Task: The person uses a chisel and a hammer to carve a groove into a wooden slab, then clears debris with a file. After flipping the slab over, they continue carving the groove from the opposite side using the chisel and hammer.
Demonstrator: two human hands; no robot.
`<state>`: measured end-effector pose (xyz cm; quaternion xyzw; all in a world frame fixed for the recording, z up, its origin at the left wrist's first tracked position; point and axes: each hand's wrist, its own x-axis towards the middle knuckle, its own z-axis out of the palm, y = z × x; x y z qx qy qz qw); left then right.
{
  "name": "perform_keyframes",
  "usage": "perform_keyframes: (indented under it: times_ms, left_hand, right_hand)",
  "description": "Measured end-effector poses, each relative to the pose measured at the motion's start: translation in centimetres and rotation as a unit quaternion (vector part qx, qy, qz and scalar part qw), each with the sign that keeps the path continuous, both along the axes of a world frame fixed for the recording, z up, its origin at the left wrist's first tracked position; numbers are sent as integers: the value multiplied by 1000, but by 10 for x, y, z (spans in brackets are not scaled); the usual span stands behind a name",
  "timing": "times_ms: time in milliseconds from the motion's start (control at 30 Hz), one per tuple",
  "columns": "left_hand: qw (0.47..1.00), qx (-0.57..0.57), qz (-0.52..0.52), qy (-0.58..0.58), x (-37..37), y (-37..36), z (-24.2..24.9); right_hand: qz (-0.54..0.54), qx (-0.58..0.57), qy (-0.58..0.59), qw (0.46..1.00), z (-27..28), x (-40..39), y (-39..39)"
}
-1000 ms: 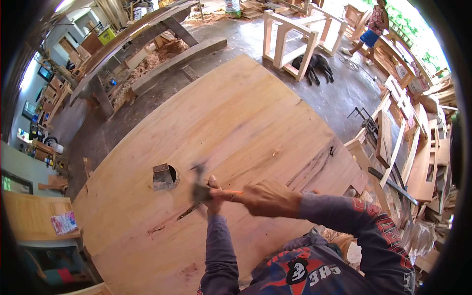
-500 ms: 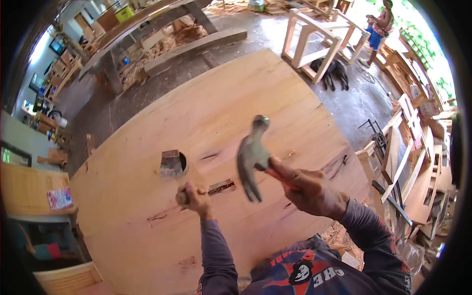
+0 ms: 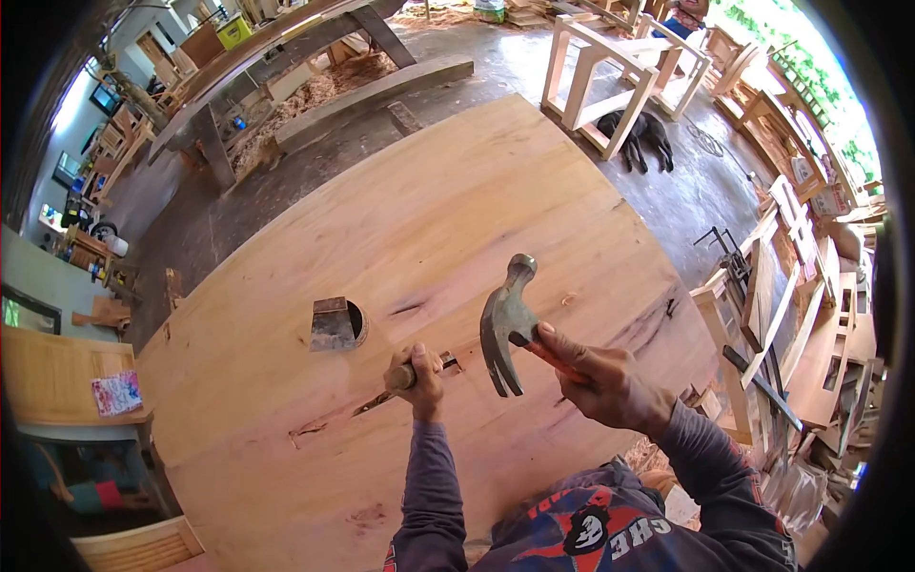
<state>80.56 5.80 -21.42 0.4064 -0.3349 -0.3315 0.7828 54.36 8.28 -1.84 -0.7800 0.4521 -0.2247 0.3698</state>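
Observation:
My right hand (image 3: 615, 381) is closed around the red handle of a claw hammer (image 3: 513, 319), its metal head raised above the board to the right of my left hand. My left hand (image 3: 419, 379) wraps round a chisel (image 3: 403, 377) whose rounded wooden handle end points up toward me. The chisel's blade is hidden behind my fingers. Beneath this hand a dark, narrow slot (image 3: 376, 402) runs through the surface of a broad wooden board (image 3: 496, 191). Further left on the board lie a flat grey metal piece (image 3: 330, 324) and a round dark object (image 3: 357, 322) partly under it.
Pale wooden frames (image 3: 596, 81) stand on the floor beyond the board, with a black dog (image 3: 648, 138) lying beside them. A person (image 3: 681, 21) is partly visible behind. Lumber and clamps (image 3: 729, 253) crowd the right side. A workbench (image 3: 276, 57) stands at the back left.
My left hand has moved right along the slot with the chisel, baring the slot's left part. The hammer has shifted right and slightly down. The person in the background has moved left behind the frames.

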Motion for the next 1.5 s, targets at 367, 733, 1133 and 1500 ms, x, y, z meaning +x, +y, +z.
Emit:
perform_keyframes:
  times_ms: [367, 733, 1133, 1500]
  left_hand:
    - [996, -6, -6, -93, -1, 2, -4]
    - [981, 153, -16, -117, 4, -4, -57]
    - [968, 87, 152, 181, 47, -25, 2]
    - [998, 44, 43, 29, 5, -14, 4]
  right_hand:
    - [-4, -20, 10, 1000, 2, -2, 6]
    - [92, -268, -50, 958, 53, 46, -11]
    - [66, -67, -55, 994, -7, 28, -31]
    - [-38, 14, -22, 999, -5, -10, -9]
